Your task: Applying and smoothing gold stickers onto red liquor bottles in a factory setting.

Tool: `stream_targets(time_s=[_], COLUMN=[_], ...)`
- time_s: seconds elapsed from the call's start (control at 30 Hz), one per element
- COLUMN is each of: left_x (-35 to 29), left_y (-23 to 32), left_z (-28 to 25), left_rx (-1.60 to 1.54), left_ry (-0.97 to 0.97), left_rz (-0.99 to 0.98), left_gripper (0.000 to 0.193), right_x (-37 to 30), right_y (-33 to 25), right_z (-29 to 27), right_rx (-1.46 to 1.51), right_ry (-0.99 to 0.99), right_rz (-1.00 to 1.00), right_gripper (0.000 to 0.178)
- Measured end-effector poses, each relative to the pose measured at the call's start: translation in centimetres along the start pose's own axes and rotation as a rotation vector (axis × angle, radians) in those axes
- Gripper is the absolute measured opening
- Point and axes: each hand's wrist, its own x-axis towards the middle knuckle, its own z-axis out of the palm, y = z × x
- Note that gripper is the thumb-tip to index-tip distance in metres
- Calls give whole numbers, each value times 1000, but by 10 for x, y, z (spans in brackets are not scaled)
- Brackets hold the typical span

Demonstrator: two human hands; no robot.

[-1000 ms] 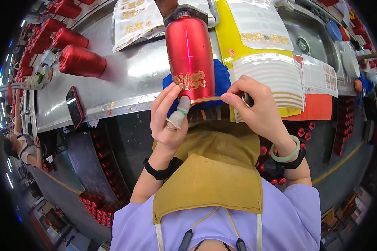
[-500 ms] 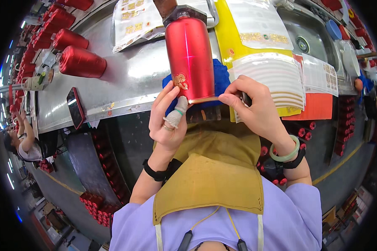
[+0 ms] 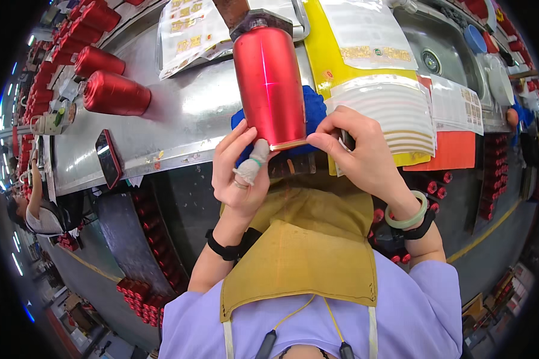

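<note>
A shiny red metal bottle (image 3: pixel 268 87) lies with its neck pointing away from me, against a dark metal fitting (image 3: pixel 262 23). My left hand (image 3: pixel 241 170) grips the left side of its base, and one finger wears a pale cover with a green band. Along the base edge runs a thin gold strip (image 3: pixel 288 145). The fingers of my right hand (image 3: pixel 359 140) are curled, with the thumb tip pinching the strip's right end. Something small and dark (image 3: pixel 346 140) shows inside that hand; its kind is hidden. Blue cloth (image 3: pixel 315 110) lies under the bottle.
Left on the metal bench (image 3: pixel 179 107) are more red bottles (image 3: pixel 117 94) and a phone (image 3: pixel 108 158) at the edge. Right are a sheet of curved strips (image 3: pixel 377 105), a yellow folder (image 3: pixel 326 54) and a sink (image 3: pixel 440 45). A co-worker (image 3: pixel 39 209) is at far left.
The bottle has turned, so the gold emblem near my left fingers is out of sight. Less strip shows past the base, and my right hand has shifted slightly left.
</note>
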Motion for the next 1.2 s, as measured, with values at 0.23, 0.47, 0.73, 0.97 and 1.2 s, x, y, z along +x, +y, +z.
stream_targets(time_s=[0.23,0.47,0.73,0.97,1.2], left_x=[-9,-4,-9,-3,-4], left_y=[-2,8,-3,10,4], left_z=[5,2,2,3,3], left_rx=[129,91,66,225,50], left_ry=[38,-82,-6,-36,-10], left_rz=[123,32,95,152,31], left_gripper=[30,35,41,38,35], right_x=[2,0,2,2,1], right_y=[-5,-5,-8,-1,-1], right_z=[3,6,15,12,15], right_rx=[-13,24,21,-5,139], right_ry=[11,10,32,40,159], right_rz=[-33,-25,-94,-156,153], right_gripper=[20,14,15,16,17])
